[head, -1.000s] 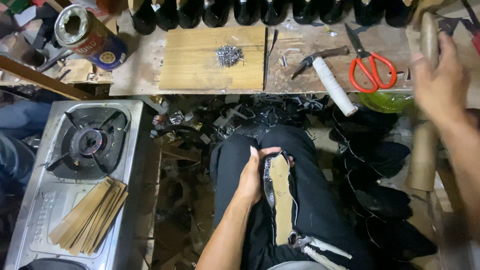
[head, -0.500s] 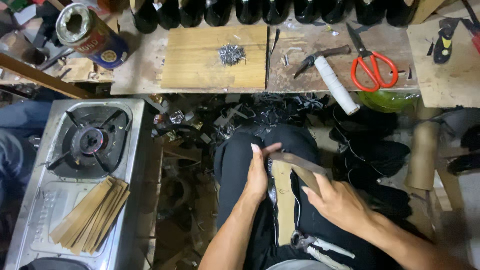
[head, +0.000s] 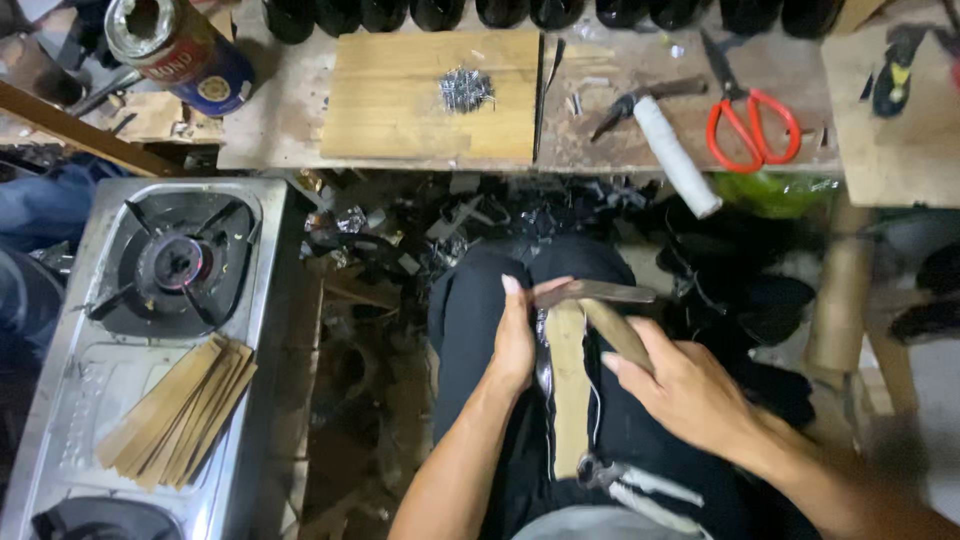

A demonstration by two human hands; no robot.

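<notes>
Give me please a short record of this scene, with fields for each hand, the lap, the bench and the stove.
left hand: left hand steadies the shoe on the lap
right hand: right hand grips a wooden-handled knife, blade across the shoe's top
bench: wooden board with a pile of small nails, red scissors, hammer
stove: gas stove, tan strips lying on it

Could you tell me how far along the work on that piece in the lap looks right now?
Seemingly early to midway. The left hand steadies the dark piece with a tan sole on the lap, and the right hand holds a wooden-handled blade across its top end. The small nails and the hammer lie untouched on the bench.
</notes>
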